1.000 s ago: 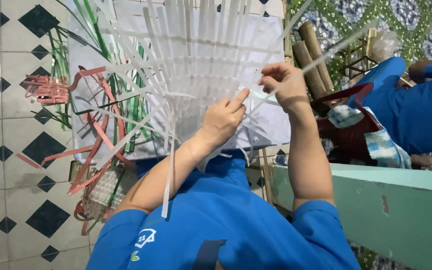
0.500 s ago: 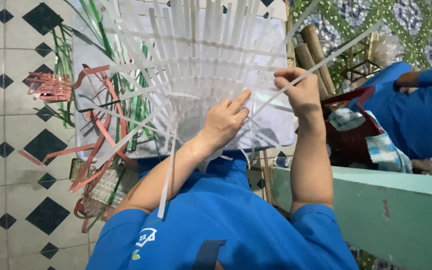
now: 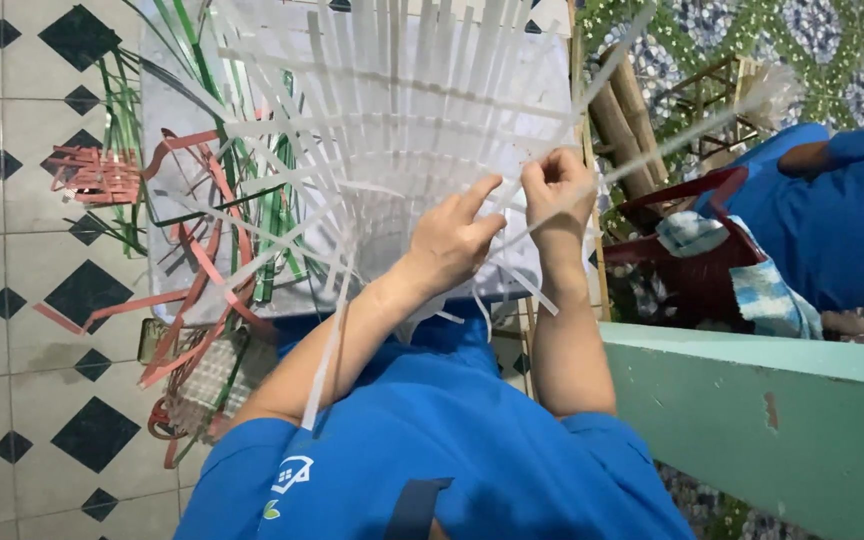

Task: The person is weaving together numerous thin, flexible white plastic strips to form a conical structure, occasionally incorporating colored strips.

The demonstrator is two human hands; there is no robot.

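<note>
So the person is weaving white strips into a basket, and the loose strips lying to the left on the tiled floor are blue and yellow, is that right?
Not quite. The colours are wrong: the loose strips to the left are red and green, as the head view shows. The rest holds: both hands, left hand and right hand, work white strips into a basket, over a tiled floor.

Half-woven white strip basket (image 3: 392, 130) lying on its side, loose ends splaying outward, one long strip (image 3: 672, 135) pulled taut rightward
</note>
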